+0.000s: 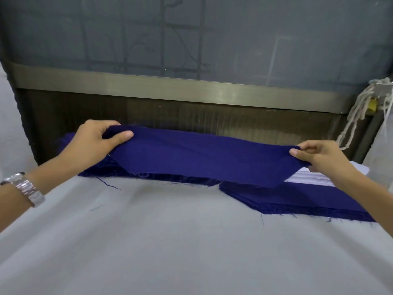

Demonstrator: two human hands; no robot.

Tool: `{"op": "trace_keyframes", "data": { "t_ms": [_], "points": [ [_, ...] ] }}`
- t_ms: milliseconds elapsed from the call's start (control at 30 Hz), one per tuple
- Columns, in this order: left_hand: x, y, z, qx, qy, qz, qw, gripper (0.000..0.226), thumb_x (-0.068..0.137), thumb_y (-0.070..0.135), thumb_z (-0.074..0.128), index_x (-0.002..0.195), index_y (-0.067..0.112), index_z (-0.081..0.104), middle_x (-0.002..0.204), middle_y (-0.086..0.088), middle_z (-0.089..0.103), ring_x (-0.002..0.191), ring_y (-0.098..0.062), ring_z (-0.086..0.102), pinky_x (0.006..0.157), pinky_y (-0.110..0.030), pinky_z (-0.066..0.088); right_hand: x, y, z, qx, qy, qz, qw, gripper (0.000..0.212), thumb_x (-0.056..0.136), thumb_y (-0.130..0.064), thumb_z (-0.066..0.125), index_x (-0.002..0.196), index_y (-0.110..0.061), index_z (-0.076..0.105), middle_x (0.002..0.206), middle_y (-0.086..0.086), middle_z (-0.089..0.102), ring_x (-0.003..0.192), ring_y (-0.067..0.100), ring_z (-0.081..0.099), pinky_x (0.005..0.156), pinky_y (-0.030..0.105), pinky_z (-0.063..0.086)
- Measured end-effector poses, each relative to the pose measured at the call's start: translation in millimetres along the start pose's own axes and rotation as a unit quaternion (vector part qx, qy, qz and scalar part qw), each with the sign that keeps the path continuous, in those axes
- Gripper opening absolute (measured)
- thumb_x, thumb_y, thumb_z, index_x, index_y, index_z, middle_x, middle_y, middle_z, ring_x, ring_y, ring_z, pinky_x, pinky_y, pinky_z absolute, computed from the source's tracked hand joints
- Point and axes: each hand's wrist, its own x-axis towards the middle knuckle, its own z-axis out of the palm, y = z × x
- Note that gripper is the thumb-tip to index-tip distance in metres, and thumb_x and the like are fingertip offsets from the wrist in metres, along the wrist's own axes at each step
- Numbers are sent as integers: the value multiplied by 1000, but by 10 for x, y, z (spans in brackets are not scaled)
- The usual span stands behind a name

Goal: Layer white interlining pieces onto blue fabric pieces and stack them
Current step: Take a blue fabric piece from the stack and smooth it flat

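A long dark blue fabric piece (pixel 200 156) hangs stretched just above the table between both hands. My left hand (pixel 93 141) grips its left end with thumb on top. My right hand (pixel 319 156) pinches its right end. Under the left part lies a stack of blue pieces (pixel 102 169) with frayed edges. A second blue stack (pixel 293 201) lies at the right, and a pile of white interlining pieces (pixel 308 178) rests behind it, partly hidden by my right hand and the held piece.
The grey table cover (pixel 170 241) fills the foreground. A metal rail (pixel 191 90) and dark panel stand right behind the stacks. White cords (pixel 359 116) hang at the far right. A metal watch (pixel 25 186) is on my left wrist.
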Motion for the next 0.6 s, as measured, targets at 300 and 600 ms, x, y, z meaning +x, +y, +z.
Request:
{"op": "trace_keyframes", "data": {
  "t_ms": [300, 600],
  "points": [
    [-416, -102, 377, -57, -146, -108, 982, 17, 84, 36, 66, 84, 21, 74, 45, -3, 58, 43, -4, 51, 57, -16, 43, -250, 556, -792, -38, -141, 127, 981, 36, 66, -39, 84, 70, -11, 62, 65, 15, 50, 40, 13, 26, 38, 14, 25],
    [-710, -216, 374, -55, -289, -166, 941, 39, 79, 46, 67, 72, 8, 69, 61, -14, 61, 52, -18, 44, 46, -17, 36, -218, 1077, -875, -76, -325, 192, 923, 43, 73, -46, 89, 81, -13, 62, 69, 14, 61, 43, 14, 31, 40, 15, 26]
  ]
}}
